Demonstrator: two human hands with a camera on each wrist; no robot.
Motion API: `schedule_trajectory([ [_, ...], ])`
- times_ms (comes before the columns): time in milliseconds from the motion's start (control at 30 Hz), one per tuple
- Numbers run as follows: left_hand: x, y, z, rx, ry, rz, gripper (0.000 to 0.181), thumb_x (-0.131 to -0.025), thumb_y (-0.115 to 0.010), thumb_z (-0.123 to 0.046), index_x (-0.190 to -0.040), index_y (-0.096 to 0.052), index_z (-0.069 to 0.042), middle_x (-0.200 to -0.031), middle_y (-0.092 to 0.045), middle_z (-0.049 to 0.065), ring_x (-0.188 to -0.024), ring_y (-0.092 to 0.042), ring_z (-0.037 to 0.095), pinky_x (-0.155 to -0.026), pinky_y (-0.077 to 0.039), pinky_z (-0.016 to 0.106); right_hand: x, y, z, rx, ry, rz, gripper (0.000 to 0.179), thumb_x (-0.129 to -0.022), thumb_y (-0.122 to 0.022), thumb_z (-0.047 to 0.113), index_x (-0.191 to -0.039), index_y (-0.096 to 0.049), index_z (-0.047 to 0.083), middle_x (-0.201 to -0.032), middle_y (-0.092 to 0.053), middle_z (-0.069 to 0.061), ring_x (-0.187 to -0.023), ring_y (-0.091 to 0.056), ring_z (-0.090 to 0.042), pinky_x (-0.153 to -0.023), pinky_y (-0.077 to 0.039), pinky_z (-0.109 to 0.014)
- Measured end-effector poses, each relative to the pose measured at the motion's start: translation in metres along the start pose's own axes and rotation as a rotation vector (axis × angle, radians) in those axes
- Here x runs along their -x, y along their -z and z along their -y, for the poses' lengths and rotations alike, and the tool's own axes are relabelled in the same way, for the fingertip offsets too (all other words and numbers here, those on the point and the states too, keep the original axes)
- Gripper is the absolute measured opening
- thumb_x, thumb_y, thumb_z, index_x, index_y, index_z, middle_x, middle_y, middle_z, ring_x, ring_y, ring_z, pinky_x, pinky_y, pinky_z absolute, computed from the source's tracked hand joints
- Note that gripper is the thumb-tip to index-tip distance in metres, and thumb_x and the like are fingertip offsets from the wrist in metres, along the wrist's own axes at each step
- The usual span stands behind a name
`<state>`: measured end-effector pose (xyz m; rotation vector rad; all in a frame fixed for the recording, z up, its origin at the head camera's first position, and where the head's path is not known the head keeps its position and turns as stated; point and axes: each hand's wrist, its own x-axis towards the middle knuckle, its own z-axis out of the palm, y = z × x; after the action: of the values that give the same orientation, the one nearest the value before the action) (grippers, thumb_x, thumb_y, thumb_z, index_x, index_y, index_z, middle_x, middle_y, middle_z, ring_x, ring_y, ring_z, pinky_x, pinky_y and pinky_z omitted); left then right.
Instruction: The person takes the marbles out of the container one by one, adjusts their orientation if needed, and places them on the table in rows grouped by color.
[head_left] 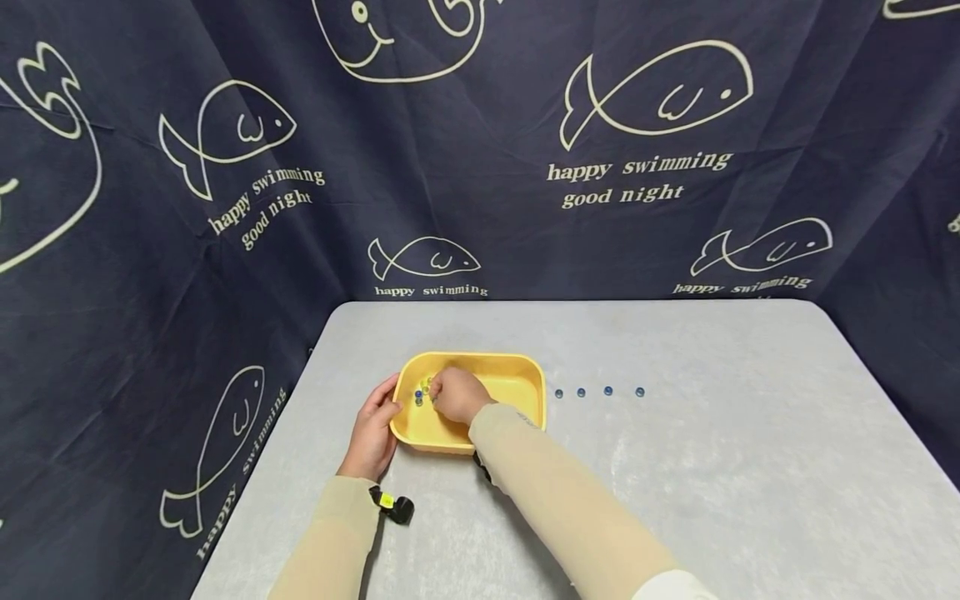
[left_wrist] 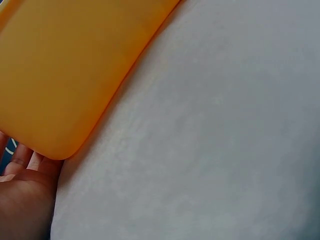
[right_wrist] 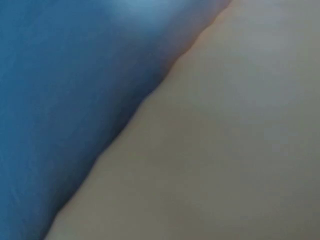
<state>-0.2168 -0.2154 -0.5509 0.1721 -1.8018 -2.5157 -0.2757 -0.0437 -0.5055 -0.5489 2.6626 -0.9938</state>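
Currently, left hand (head_left: 372, 433) grips left end of yellow rectangular tub (head_left: 516, 396), right hand (head_left: 461, 396) inside beside small round blue and yellow beads (head_left: 418, 394), can't tell if holding any; four shiny blue beads (head_left: 581, 392) at right.

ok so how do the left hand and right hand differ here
The left hand grips the yellow tub from outside at its left end, while the right hand reaches inside. The left hand's thumb lies at the rim; the right hand's fingers curl down beside small round pieces, any grip hidden. Both hands are bare below beige sleeves.
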Motion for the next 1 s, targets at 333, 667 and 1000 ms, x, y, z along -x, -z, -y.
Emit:
schedule_trajectory([
  [333, -0.003, -0.002, -0.001, -0.001, 0.0, -0.004, 0.056, -0.098, -0.044, 0.01, -0.153, -0.044, 0.0, -0.16, -0.037, 0.014, -0.147, -0.036, 0.024, -0.116, -0.038, 0.037, 0.005, 0.014, -0.001, -0.243, 0.02, -0.037, 0.006, -0.093, -0.07, 0.004, -0.091, -0.074, 0.009, -0.081, -0.066, 0.002, -0.063, -0.057, -0.01, -0.064, -0.052, -0.024],
  [667, -0.001, 0.003, 0.001, -0.011, -0.013, -0.006, 0.056, -0.098, -0.044, 0.009, -0.154, -0.041, 0.001, -0.161, -0.035, 0.015, -0.149, -0.033, 0.026, -0.114, -0.041, 0.032, 0.043, 0.042, -0.001, -0.27, 0.103, -0.069, 0.005, -0.097, -0.071, 0.013, -0.099, -0.076, 0.011, -0.091, -0.067, 0.005, -0.083, -0.058, -0.013, -0.076, -0.051, -0.03],
  [1000, -0.001, -0.001, 0.002, -0.028, 0.004, -0.014, 0.057, -0.097, -0.047, 0.007, -0.153, -0.044, -0.002, -0.161, -0.037, 0.011, -0.148, -0.034, 0.02, -0.113, -0.041, 0.028, 0.079, 0.08, -0.024, -0.273, 0.154, -0.154, 0.011, -0.096, -0.072, 0.012, -0.105, -0.077, 0.009, -0.096, -0.071, 0.005, -0.085, -0.06, -0.012, -0.078, -0.053, -0.031],
])
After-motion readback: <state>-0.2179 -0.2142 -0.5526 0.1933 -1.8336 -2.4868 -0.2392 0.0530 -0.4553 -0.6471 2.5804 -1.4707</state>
